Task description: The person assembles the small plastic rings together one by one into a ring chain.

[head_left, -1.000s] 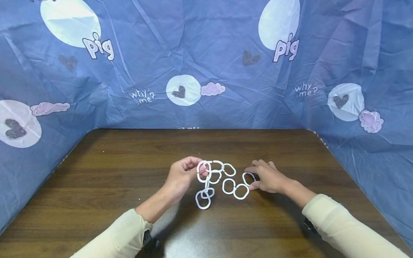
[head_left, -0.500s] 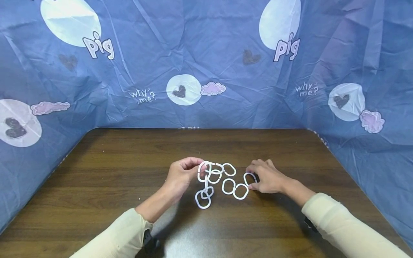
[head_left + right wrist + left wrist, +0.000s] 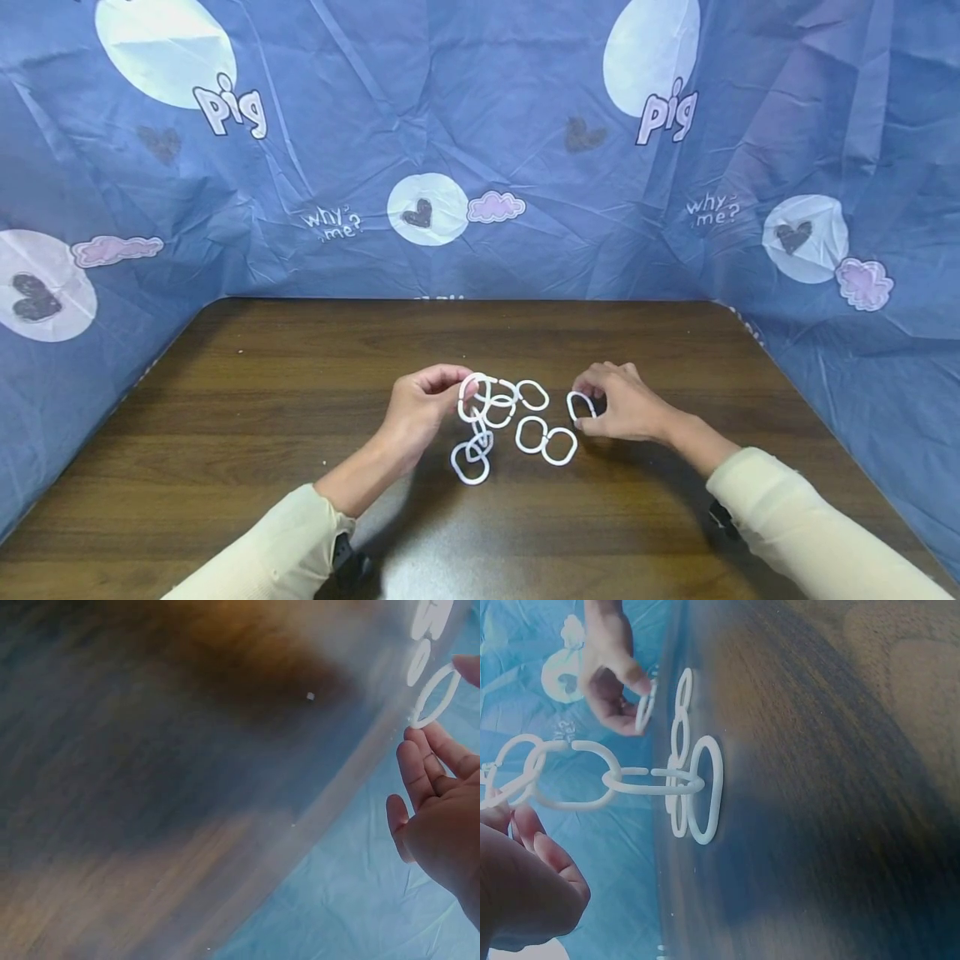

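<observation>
My left hand (image 3: pixel 423 408) pinches a white plastic ring link (image 3: pixel 462 410) at the top of a short chain. From it hang more links, and the lowest link (image 3: pixel 706 790) reaches down to the table. In the head view my right hand (image 3: pixel 626 404) is to the right, pinching a single white link (image 3: pixel 572 408) between thumb and fingers. The right wrist view shows this link (image 3: pixel 421 705) held at both ends, with a small gap in its ring. Between the hands, a pair of touching links (image 3: pixel 559 447) lies on the wood, and another link (image 3: pixel 533 396) lies just behind.
The brown wood-grain table (image 3: pixel 300 350) spreads around both hands. A blue printed cloth (image 3: pixel 480 267) stands as a wall behind it and along both sides. Tiny white specks (image 3: pixel 310 696) dot the tabletop.
My right hand has lifted its link slightly up and away from the pair on the table. The left hand stays nearly still, and its hanging links have swung a little left.
</observation>
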{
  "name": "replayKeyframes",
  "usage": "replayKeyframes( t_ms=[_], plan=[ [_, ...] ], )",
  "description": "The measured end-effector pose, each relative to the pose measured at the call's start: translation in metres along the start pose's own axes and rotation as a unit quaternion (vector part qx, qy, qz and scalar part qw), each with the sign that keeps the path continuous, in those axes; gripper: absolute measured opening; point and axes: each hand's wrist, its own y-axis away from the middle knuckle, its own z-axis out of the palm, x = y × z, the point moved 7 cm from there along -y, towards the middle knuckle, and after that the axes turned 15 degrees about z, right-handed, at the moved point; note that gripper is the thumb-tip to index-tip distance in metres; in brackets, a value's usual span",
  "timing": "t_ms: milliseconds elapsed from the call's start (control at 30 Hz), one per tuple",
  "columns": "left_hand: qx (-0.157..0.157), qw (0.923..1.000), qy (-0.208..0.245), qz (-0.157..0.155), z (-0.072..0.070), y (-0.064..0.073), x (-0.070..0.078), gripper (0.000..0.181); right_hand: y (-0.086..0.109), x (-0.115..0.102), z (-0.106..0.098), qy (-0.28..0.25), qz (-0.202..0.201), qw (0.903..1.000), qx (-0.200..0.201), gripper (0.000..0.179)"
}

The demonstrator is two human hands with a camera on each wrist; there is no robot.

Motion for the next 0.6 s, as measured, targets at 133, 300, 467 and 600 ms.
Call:
replayKeyframes(
  t_ms=[133,300,467,600],
  plan=[
    [0.001,1.0,0.0,-0.002,0.0,0.0,0.0,0.015,-0.003,-0.001,-0.008,-0.039,0.003,0.9992,0.008,0.033],
    [-0.001,1.0,0.005,-0.003,0.002,0.0,0.0,0.015,-0.005,-0.006,-0.015,-0.07,0.012,0.9975,0.007,0.032],
    [-0.001,0.9999,0.006,-0.009,0.002,0.0,0.0,0.015,-0.008,-0.013,-0.023,-0.135,0.035,0.9902,-0.005,0.034],
    [-0.004,0.9999,0.01,-0.013,0.004,0.0,-0.002,0.015,-0.011,-0.02,-0.03,-0.221,0.064,0.9729,-0.026,0.037]
  ],
)
